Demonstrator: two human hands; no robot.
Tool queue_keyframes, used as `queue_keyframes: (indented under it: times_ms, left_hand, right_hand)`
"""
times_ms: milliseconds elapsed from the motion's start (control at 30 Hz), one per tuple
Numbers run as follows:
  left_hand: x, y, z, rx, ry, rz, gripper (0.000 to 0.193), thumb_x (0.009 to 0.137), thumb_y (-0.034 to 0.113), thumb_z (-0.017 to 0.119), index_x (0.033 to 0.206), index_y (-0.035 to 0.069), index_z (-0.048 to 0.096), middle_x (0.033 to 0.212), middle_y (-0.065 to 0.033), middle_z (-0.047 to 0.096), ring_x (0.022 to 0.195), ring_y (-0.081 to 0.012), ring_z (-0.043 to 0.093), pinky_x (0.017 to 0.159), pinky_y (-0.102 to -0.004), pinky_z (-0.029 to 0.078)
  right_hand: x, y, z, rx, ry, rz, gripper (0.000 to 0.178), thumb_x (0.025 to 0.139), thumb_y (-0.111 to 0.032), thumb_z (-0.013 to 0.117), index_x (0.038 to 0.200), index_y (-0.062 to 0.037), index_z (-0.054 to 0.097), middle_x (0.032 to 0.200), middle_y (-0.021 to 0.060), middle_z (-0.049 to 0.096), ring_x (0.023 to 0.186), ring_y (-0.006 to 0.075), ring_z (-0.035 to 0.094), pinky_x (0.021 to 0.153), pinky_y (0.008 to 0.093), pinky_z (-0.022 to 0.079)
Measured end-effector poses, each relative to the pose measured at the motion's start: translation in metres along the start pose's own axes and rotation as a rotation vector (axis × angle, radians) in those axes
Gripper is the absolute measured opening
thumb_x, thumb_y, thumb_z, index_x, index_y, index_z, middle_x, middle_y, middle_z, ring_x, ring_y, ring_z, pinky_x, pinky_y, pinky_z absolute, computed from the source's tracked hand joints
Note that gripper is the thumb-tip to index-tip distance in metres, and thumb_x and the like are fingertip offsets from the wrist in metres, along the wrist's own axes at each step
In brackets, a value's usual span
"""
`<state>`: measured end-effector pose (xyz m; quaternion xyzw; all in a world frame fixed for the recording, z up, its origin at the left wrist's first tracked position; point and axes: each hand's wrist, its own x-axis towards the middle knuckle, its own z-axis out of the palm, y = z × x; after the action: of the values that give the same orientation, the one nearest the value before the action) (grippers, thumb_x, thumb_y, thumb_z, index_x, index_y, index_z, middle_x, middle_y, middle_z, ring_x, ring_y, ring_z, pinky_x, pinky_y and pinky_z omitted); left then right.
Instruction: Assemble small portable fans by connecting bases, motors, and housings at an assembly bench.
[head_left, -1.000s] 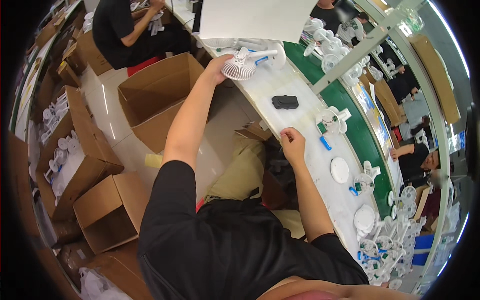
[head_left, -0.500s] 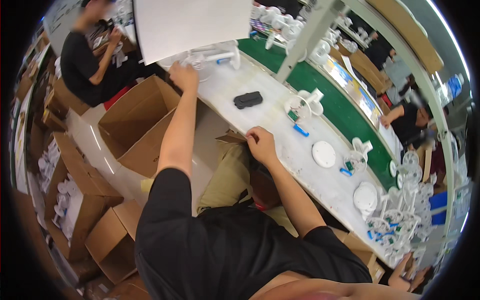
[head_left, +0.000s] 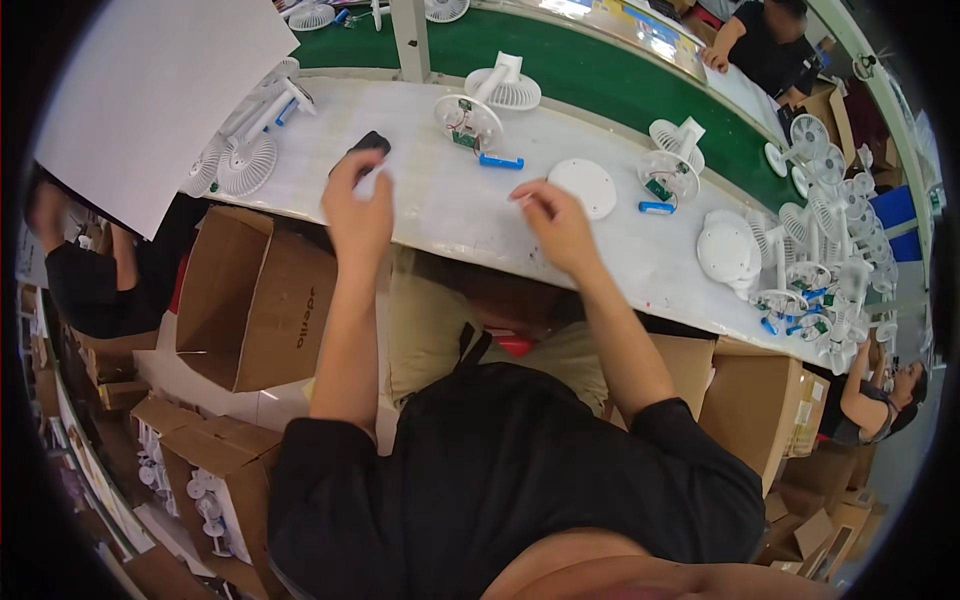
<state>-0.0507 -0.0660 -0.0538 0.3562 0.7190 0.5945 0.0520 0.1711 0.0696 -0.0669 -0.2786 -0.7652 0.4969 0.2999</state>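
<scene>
My left hand (head_left: 358, 212) is over the white worktop with thumb and forefinger apart and nothing visible between them. Just beyond its fingertips lies a black oblong device (head_left: 372, 141), partly covered by the hand. My right hand (head_left: 562, 228) is closed, fingers curled in a pinch beside a round white cover (head_left: 582, 189). A pale speck shows at its fingertips, too small to name. Behind the hands lies a small white fan (head_left: 512, 88) with an opened round base (head_left: 468, 122). A green circuit board shows in the base, and a blue battery (head_left: 501, 161) lies beside it.
Another opened fan (head_left: 672, 172) and a second white cover (head_left: 728, 248) lie to the right, before a heap of fans (head_left: 830, 230). More fans (head_left: 250, 150) are at the left, near a large white panel (head_left: 150, 90). Cardboard boxes (head_left: 255, 300) stand below. Co-workers sit nearby.
The view has swung toward the right. My left hand has come away from the fans at the left to the black device. My right hand has moved from the bench edge to the round cover.
</scene>
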Motion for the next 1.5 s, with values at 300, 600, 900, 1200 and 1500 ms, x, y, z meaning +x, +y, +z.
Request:
queue_keyframes:
  times_ms: [300, 600, 900, 1200, 1500]
  left_hand:
    - [0.052, -0.058, 0.104, -0.077, -0.173, 0.127, 0.019, 0.087, 0.005, 0.060, 0.106, 0.004, 0.058, 0.103, -0.0082, 0.064, 0.094, -0.0192, 0.059, 0.087, -0.0277, 0.046]
    - [0.075, 0.002, 0.108, -0.281, -0.160, 0.211, 0.013, 0.087, 0.001, 0.053, 0.100, 0.004, 0.055, 0.102, -0.0101, 0.062, 0.087, -0.0184, 0.054, 0.078, -0.0280, 0.046]
    - [0.079, 0.088, 0.091, -0.418, -0.299, 0.111, 0.013, 0.088, 0.001, 0.050, 0.101, 0.003, 0.052, 0.103, -0.0104, 0.060, 0.085, -0.0171, 0.052, 0.077, -0.0258, 0.043]
    - [0.058, 0.081, 0.122, -0.474, -0.170, 0.175, 0.011, 0.090, 0.000, 0.047, 0.100, 0.003, 0.051, 0.105, -0.0088, 0.058, 0.087, -0.0146, 0.050, 0.078, -0.0247, 0.041]
    - [0.048, 0.076, 0.133, -0.577, -0.018, 0.206, 0.014, 0.089, 0.000, 0.047, 0.102, 0.004, 0.052, 0.098, -0.0085, 0.058, 0.084, -0.0167, 0.050, 0.076, -0.0277, 0.042]
  right_hand:
    - [0.033, -0.004, -0.024, 0.159, 0.128, -0.032, 0.022, 0.085, -0.001, 0.058, 0.104, -0.0078, 0.065, 0.085, 0.0020, 0.057, 0.072, 0.0147, 0.050, 0.067, 0.0252, 0.043]
    - [0.101, -0.024, -0.011, -0.105, 0.318, -0.497, 0.026, 0.085, -0.004, 0.061, 0.110, -0.0040, 0.067, 0.109, 0.0086, 0.060, 0.085, 0.0195, 0.059, 0.072, 0.0259, 0.048]
    - [0.124, -0.078, -0.047, -0.182, 0.106, -0.377, 0.015, 0.084, -0.005, 0.066, 0.097, -0.0030, 0.074, 0.114, 0.0088, 0.060, 0.088, 0.0191, 0.058, 0.075, 0.0273, 0.048]
    - [0.124, -0.076, -0.053, -0.358, 0.080, -0.599, 0.010, 0.081, -0.007, 0.068, 0.087, -0.0032, 0.075, 0.110, 0.0077, 0.060, 0.072, 0.0193, 0.056, 0.066, 0.0294, 0.046]
    - [0.124, -0.068, -0.040, -0.200, 0.098, -0.657, 0.016, 0.076, -0.002, 0.069, 0.091, -0.0026, 0.075, 0.108, 0.0073, 0.062, 0.074, 0.0162, 0.055, 0.064, 0.0261, 0.045]
